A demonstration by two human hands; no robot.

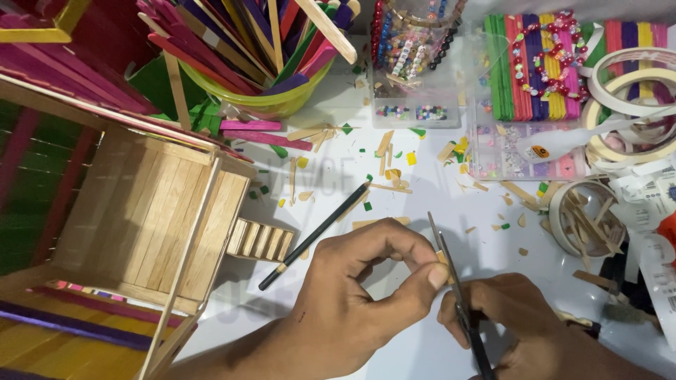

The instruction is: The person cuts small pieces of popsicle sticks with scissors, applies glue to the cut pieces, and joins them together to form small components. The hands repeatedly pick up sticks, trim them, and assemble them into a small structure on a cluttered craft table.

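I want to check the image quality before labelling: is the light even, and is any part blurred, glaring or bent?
Head view: bright, even light on the white table; soft shadows under the left hand and right hand; the scissors and pencil are sharp; the wooden stick house at the left edge looks stretched by the wide lens; mild glare on the tape rolls.

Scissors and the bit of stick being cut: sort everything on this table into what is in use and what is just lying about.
In use:
- left hand pinching a small stick piece
- right hand working the scissors

Lying about:
- pencil
- stick house
- bowl of coloured sticks
- bead box
- tape rolls
- offcuts
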